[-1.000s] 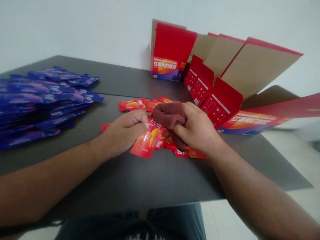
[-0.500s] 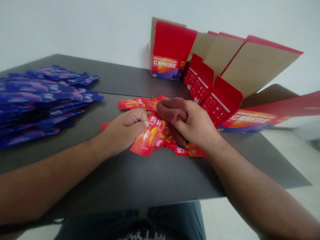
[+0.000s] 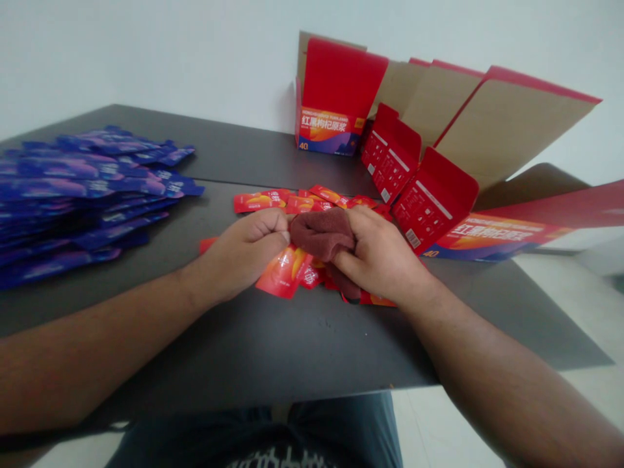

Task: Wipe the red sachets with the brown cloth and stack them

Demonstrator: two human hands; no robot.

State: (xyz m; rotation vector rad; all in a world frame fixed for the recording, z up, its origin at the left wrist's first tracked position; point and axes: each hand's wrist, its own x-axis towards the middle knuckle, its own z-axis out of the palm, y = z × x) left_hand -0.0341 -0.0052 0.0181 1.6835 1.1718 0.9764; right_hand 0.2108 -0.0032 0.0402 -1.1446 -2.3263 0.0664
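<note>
Fingers (image 3: 279,224) of the left hand (image 3: 246,253) are curled tight, with the thumb pinching the edge of a red printed sachet (image 3: 284,274) above the dark grey tabletop (image 3: 292,351). Its long axis runs aslant: the lower end points toward the person and slightly left, while the upper part goes away to the right, hidden under a folded brown cloth (image 3: 323,233). That cloth is bunched in the closed right hand (image 3: 383,250), which meets the left. Other red sachets (image 3: 302,204) lie loosely around. Farther left sits a pile of blue sachets (image 3: 92,185); behind and right stand printed cardboard cartons (image 3: 325,130), flaps raised, near the white wall (image 3: 195,52).
</note>
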